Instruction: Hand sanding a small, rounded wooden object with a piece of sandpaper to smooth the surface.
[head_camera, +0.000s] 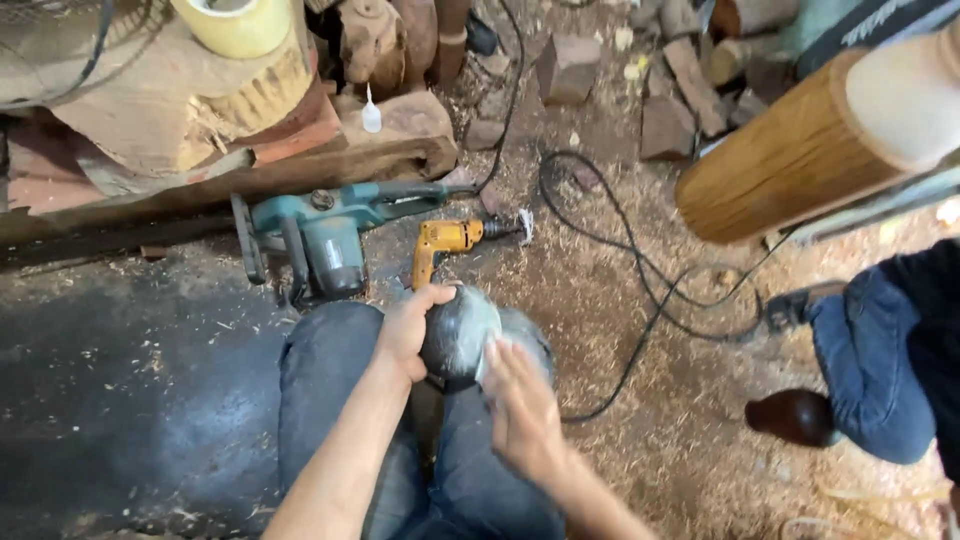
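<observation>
1. Hands meet over the person's knees: the left hand (408, 330) curls around the near-left side of a dark rounded object (457, 335), thumb across its top, forearm running up from the lower left with the wrist slightly bent.
2. The right hand (520, 405) lies flat and blurred against the object's right side, fingers together and extended, not wrapped around it; whether it presses a cloth or paper there cannot be told.
3. The dark rounded object sits above the gap between the jean-clad knees (330, 370), held off the floor, its surface dull grey.
4. Just beyond the knees on the sawdust floor (600, 300) lie a yellow electric drill (445, 245) and a teal power saw (320, 235).
5. A black cable (640, 280) loops to the right.
6. Another person's blue-trousered leg (870, 360) is at the right edge, with a dark glossy rounded piece (795, 415) beside it.
</observation>
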